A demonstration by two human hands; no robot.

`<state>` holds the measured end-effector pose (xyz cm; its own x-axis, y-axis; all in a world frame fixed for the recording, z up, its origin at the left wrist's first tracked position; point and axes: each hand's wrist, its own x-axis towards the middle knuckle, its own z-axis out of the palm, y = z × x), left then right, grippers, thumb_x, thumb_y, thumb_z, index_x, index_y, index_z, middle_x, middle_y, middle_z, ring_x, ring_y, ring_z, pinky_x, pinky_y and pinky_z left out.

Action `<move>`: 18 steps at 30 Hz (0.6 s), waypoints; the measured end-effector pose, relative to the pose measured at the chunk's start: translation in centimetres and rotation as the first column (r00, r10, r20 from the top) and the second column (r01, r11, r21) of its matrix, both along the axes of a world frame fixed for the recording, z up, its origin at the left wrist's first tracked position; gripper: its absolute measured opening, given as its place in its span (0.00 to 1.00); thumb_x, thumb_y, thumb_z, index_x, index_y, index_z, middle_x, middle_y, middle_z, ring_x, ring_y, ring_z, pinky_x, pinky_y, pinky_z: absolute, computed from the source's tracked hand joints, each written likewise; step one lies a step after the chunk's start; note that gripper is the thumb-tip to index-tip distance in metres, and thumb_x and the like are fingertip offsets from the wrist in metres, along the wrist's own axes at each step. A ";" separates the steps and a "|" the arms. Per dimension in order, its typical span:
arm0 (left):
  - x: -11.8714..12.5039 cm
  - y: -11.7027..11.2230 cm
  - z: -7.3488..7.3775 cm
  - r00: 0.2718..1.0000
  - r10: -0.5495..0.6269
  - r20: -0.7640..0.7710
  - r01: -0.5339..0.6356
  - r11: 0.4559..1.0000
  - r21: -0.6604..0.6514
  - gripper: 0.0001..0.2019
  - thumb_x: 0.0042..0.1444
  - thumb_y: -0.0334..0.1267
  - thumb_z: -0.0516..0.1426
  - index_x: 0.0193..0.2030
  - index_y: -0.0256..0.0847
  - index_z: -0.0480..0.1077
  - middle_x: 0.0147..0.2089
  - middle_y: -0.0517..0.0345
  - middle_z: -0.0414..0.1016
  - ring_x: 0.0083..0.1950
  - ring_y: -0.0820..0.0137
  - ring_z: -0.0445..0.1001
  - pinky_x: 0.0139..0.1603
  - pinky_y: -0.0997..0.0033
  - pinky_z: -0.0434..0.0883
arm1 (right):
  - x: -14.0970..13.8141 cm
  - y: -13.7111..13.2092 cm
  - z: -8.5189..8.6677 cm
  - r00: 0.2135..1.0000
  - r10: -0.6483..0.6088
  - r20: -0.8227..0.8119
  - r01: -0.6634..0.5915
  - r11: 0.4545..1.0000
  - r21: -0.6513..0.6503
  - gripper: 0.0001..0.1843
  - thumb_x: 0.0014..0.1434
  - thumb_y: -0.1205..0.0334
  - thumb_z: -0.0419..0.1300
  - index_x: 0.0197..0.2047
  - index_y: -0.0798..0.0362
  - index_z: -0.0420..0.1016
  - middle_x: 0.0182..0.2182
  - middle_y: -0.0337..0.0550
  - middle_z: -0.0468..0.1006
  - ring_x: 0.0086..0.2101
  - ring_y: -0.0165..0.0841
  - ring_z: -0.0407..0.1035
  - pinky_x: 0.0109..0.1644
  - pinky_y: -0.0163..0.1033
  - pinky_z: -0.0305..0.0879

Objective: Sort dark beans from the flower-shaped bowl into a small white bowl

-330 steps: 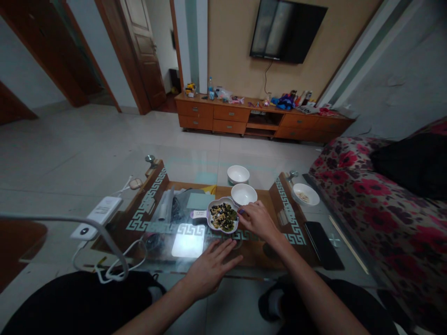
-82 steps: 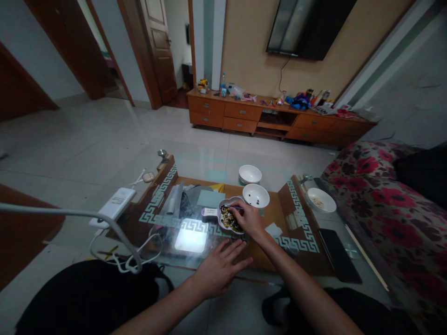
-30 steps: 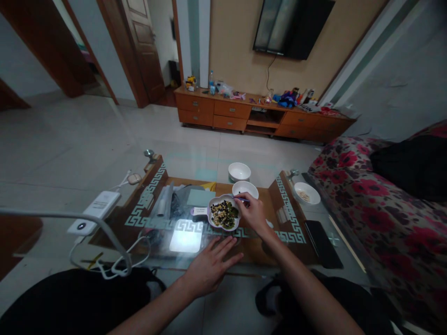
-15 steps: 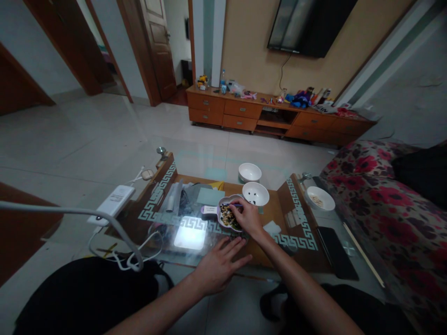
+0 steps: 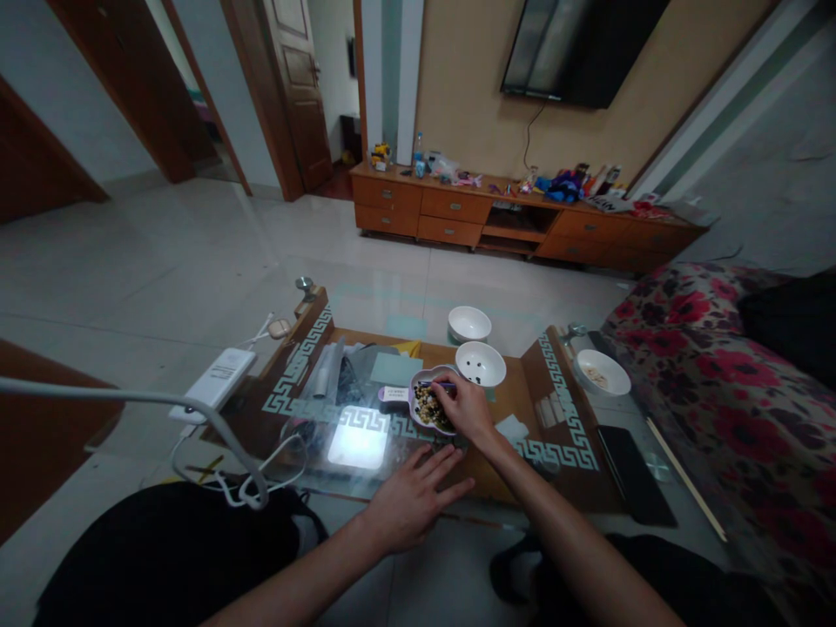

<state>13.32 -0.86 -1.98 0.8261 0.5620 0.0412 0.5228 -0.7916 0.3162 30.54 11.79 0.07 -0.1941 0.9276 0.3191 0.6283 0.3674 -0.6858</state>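
Note:
A lobed white dish (image 5: 418, 387) of mixed dark, green and pale beans sits on the glass coffee table (image 5: 366, 300). My right hand (image 5: 461, 407) is curled over the dish's right side, pinching a thin purple tool whose tip points into the beans. Just behind it stands a white bowl (image 5: 482, 364) with a few dark beans inside. My left hand (image 5: 408, 496) lies flat on the glass near the table's front edge, fingers spread, holding nothing.
A second white bowl (image 5: 469, 323) stands farther back, a third bowl (image 5: 602, 372) with pale bits at the right. A black phone (image 5: 629, 474) and a stick lie at right. A white power strip (image 5: 212, 380) and cables lie left. A floral sofa (image 5: 718, 366) borders the right.
One second ago my right hand was lifted beside the near bowl; it has come back down onto the bean dish. The left hand has stayed flat. The view shifted slightly.

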 end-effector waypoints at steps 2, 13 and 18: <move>0.0 0.0 0.0 1.000 -0.002 0.002 0.002 1.000 0.000 0.47 0.54 0.24 0.64 0.79 0.46 0.51 0.81 0.37 0.42 0.81 0.48 0.45 0.75 0.34 0.59 | 0.7 0.1 1.0 0.999 -0.036 -0.032 0.036 0.999 0.019 0.14 0.70 0.49 0.58 0.42 0.47 0.81 0.35 0.42 0.86 0.30 0.40 0.78 0.36 0.40 0.69; -0.1 0.0 0.0 0.999 0.002 -0.036 -0.002 1.000 0.012 0.49 0.50 0.21 0.60 0.79 0.46 0.51 0.82 0.39 0.39 0.82 0.51 0.39 0.75 0.33 0.57 | 9.5 1.6 4.0 0.941 -0.334 -0.052 0.338 0.932 0.132 0.19 0.68 0.43 0.60 0.41 0.48 0.82 0.33 0.46 0.86 0.32 0.43 0.80 0.36 0.41 0.71; -0.1 0.1 -0.2 0.999 0.003 -0.035 -0.002 1.000 0.016 0.49 0.51 0.22 0.60 0.79 0.46 0.50 0.82 0.40 0.38 0.82 0.52 0.39 0.76 0.34 0.57 | 8.7 1.5 4.2 0.943 -0.322 -0.087 0.331 0.935 0.123 0.18 0.67 0.43 0.61 0.42 0.49 0.83 0.35 0.46 0.86 0.33 0.43 0.80 0.37 0.41 0.72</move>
<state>13.18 -0.78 -2.18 0.8259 0.5634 0.0214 0.5351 -0.7952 0.2852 39.29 13.25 4.22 0.1377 0.8840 0.4467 0.6851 0.2406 -0.6875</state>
